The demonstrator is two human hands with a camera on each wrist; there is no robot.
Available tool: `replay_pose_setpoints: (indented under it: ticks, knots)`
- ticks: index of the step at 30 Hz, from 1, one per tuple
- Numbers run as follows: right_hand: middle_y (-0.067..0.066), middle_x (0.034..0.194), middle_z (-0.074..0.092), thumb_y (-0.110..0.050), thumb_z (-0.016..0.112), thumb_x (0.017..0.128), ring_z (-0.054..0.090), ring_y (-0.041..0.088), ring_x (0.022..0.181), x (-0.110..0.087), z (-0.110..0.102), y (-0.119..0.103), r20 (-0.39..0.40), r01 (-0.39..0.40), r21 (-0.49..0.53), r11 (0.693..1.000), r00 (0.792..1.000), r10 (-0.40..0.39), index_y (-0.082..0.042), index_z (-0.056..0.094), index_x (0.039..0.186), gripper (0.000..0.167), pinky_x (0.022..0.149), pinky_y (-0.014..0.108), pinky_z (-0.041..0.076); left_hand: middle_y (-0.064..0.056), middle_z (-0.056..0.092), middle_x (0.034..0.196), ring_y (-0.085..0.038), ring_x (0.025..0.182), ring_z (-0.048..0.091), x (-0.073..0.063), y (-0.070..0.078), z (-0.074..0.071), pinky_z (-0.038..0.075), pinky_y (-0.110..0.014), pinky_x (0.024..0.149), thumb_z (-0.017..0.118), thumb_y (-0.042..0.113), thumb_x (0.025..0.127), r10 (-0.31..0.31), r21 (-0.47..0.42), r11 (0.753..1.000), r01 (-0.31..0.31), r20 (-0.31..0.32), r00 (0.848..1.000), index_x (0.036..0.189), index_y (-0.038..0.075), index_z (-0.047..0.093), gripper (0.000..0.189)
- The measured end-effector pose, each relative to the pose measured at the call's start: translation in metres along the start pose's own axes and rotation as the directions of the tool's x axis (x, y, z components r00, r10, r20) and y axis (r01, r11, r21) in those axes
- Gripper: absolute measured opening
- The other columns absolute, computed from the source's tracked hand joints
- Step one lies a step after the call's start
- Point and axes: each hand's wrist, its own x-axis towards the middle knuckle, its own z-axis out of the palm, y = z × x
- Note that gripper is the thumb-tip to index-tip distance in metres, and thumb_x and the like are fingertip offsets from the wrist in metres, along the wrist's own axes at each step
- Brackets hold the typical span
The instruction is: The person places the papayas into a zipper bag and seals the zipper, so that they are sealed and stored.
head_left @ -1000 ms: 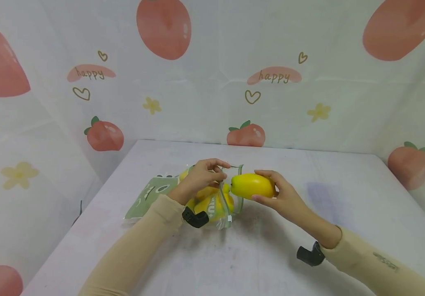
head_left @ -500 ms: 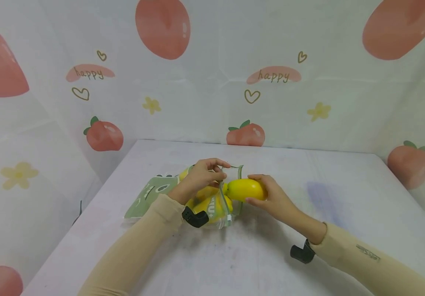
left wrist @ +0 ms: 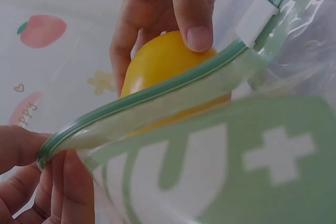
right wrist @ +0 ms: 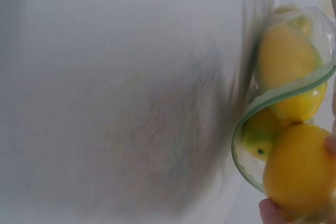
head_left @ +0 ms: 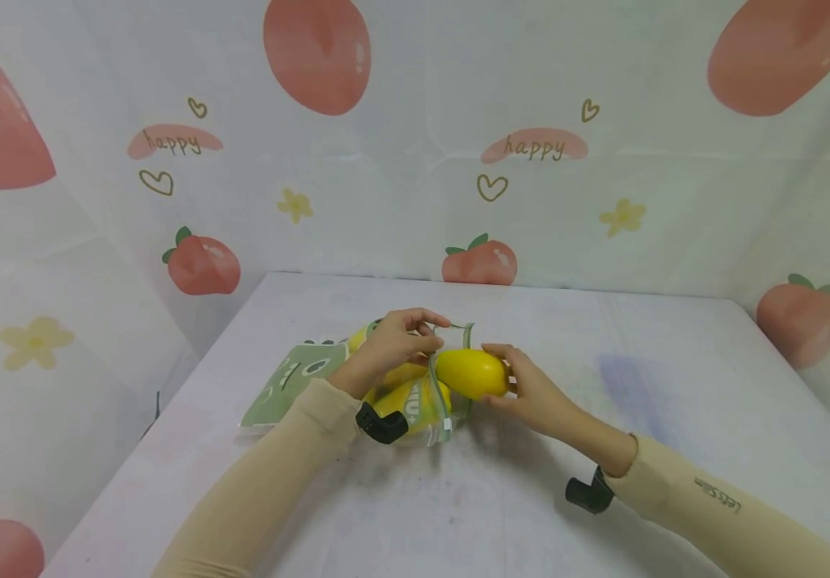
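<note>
A clear zip bag [head_left: 421, 413] with green print lies on its side with its mouth to the right, several yellow fruits inside. My left hand [head_left: 402, 343] pinches the far part of its green zip rim [left wrist: 142, 102], holding the mouth apart. In my right hand [head_left: 541, 397] is a smooth yellow mango-like fruit [head_left: 469, 373], gripped between thumb and fingers. Its front end is inside the bag mouth, close against the greenish end of another fruit [right wrist: 260, 135]. In the left wrist view the rim and print hide its lower part. A white slider [left wrist: 257, 22] sits on the zip.
Left of the bag, a flat green piece with a cartoon face [head_left: 292, 384] lies on the white table [head_left: 386, 514]. A fruit-printed cloth [head_left: 386, 185] hangs behind the table. Black wrist cameras [head_left: 382, 424] are strapped at both cuffs.
My right hand has moved left and slightly down, bringing the yellow fruit from just outside the bag's mouth to partly inside it. The left hand stays on the rim.
</note>
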Motion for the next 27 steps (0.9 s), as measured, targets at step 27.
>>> replay_pose_setpoints:
  ticks: [27]
  knots:
    - [0.024, 0.140, 0.043, -0.018, 0.068, 0.091, 0.057, 0.038, 0.115, 0.011, 0.008, 0.006, -0.020, -0.083, 0.103, 0.991, 0.996, 0.085, -0.002, 0.036, 0.137, 0.059, 0.094, 0.046, 0.052, -0.006, 0.058, 0.083, -0.021, 0.066, 0.056, 0.001, 0.011, 0.000, 0.056, -0.028, 0.069, 0.063, 0.006, 0.089, 0.021, 0.030, 0.999, -0.021, 0.001, 1.000, 0.120, 0.007, 0.065, 0.030]
